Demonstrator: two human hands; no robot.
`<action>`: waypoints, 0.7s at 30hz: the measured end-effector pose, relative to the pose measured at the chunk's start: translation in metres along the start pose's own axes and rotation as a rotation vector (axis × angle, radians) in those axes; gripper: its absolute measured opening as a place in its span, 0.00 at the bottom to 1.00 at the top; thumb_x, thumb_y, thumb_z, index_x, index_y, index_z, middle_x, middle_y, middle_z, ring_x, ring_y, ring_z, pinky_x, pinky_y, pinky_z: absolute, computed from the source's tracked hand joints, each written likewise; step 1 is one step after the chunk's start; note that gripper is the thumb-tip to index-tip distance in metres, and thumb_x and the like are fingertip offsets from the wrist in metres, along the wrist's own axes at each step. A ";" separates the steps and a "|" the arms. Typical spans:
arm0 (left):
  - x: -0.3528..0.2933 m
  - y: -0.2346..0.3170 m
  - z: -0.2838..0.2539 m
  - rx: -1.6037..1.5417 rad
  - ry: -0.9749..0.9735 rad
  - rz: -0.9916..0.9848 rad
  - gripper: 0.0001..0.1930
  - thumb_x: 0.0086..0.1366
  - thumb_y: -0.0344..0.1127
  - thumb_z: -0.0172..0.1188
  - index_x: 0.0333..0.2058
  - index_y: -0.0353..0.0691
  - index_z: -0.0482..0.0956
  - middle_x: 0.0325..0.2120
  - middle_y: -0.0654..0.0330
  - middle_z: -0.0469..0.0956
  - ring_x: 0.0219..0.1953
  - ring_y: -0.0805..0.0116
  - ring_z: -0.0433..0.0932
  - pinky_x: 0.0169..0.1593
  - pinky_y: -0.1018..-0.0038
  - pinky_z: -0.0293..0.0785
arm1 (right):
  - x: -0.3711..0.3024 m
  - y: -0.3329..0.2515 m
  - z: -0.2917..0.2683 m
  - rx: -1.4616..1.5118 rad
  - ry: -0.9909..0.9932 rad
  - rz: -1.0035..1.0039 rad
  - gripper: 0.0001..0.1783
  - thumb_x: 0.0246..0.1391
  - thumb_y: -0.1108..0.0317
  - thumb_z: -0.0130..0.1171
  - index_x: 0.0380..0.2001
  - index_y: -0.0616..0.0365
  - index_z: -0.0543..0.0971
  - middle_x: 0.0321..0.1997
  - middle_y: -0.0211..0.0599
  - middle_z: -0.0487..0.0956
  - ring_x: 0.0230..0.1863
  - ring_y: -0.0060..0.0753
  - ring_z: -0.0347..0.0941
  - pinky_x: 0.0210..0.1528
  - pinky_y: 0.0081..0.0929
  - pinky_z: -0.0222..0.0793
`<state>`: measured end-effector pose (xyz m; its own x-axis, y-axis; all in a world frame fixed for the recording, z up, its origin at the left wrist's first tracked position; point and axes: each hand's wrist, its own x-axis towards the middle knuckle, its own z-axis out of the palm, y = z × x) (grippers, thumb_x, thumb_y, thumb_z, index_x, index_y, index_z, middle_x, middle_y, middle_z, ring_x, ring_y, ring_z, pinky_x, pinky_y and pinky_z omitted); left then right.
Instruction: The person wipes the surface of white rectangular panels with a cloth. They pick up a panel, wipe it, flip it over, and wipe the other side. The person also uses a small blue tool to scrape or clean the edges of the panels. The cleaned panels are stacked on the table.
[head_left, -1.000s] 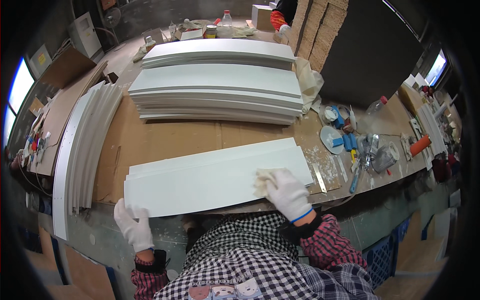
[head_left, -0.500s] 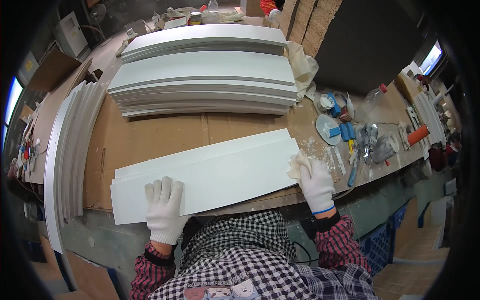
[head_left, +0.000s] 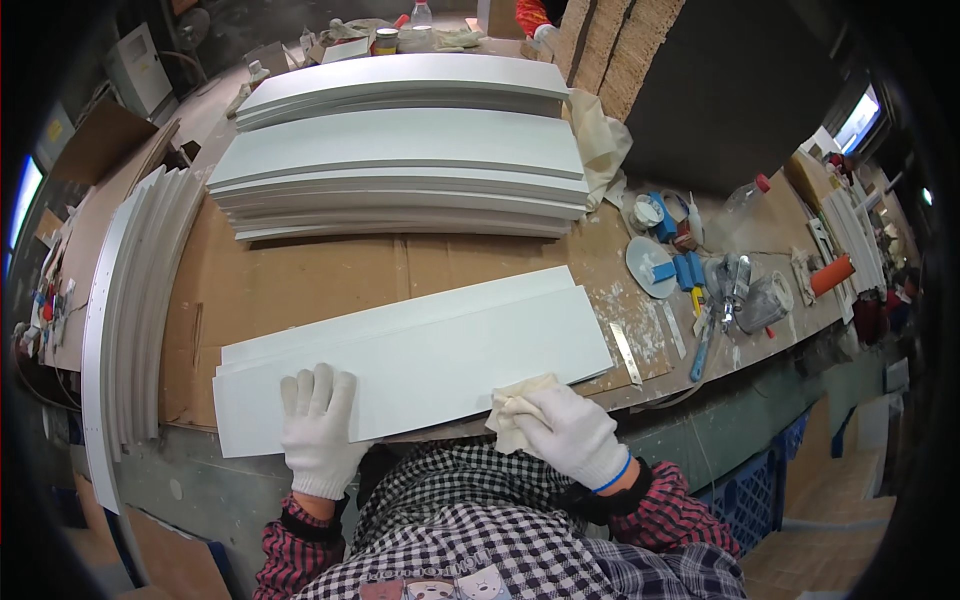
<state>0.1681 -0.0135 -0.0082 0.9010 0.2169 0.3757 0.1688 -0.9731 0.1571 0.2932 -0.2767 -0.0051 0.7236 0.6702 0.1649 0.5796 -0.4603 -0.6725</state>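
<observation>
Two long white panels lie one over the other near the table's front edge, the top white panel (head_left: 430, 350) offset toward me. In a white knit glove, my left hand (head_left: 320, 425) rests flat on its left part, fingers spread a little. My right hand (head_left: 575, 432), gloved too, is closed on a cream cloth (head_left: 520, 405). That cloth lies against the panel's near long edge, right of the middle. Some of the cloth bunches up under the fingers.
Behind lie stacked white panels (head_left: 400, 140) on cardboard (head_left: 290, 275). More panels (head_left: 140, 310) stand on edge at left. To the right are a blue-handled tool (head_left: 702, 350), a steel strip (head_left: 626, 352), a clear bottle (head_left: 738, 210) and a dark board (head_left: 740, 90). Another person's sleeve (head_left: 532, 14) shows at the back.
My right hand has moved left and nearer with the cloth, from the panel's right end to its near edge. The steel strip it covered now shows. My left hand stays on the panel.
</observation>
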 end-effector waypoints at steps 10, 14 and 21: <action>-0.005 -0.004 0.000 -0.033 -0.043 -0.031 0.30 0.35 0.35 0.70 0.41 0.34 0.72 0.40 0.50 0.70 0.42 0.47 0.66 0.48 0.57 0.64 | 0.039 0.044 -0.032 -0.330 0.030 0.286 0.14 0.55 0.60 0.55 0.39 0.57 0.78 0.36 0.49 0.78 0.40 0.54 0.75 0.43 0.41 0.72; -0.005 -0.005 0.001 -0.023 -0.015 -0.017 0.30 0.34 0.36 0.71 0.40 0.34 0.72 0.40 0.51 0.70 0.42 0.47 0.66 0.48 0.56 0.64 | 0.073 0.059 -0.032 -0.404 0.024 0.398 0.16 0.56 0.58 0.53 0.37 0.61 0.76 0.36 0.54 0.77 0.41 0.58 0.74 0.44 0.45 0.70; -0.004 -0.006 -0.001 -0.041 -0.021 -0.047 0.31 0.34 0.36 0.72 0.40 0.34 0.72 0.40 0.51 0.70 0.43 0.48 0.66 0.49 0.56 0.63 | 0.040 0.031 -0.019 -0.370 -0.064 0.262 0.16 0.56 0.58 0.53 0.37 0.60 0.75 0.40 0.54 0.76 0.41 0.57 0.74 0.45 0.44 0.71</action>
<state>0.1630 -0.0085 -0.0099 0.9007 0.2604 0.3478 0.1953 -0.9577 0.2113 0.3475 -0.2750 -0.0062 0.8456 0.5330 -0.0295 0.4835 -0.7881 -0.3811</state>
